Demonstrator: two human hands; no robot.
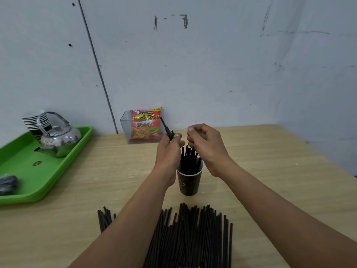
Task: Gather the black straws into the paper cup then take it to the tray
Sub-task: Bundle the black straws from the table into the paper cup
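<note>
A dark paper cup (189, 182) stands upright in the middle of the wooden table with several black straws (188, 157) standing in it. My left hand (170, 149) is just left of the cup's mouth and pinches a few black straws (165, 127) that stick up past its fingers. My right hand (205, 144) hovers over the cup's right side with curled fingers touching the tops of the straws in the cup. A large pile of loose black straws (193, 235) lies on the table in front of the cup. The green tray (25, 192) sits at the left.
On the tray stand a metal kettle (58, 140), a stack of paper cups (35, 120) and a dark bundle (7, 183). A clear box with a red snack packet (145, 125) stands against the wall behind the cup. The table's right edge runs along the wall.
</note>
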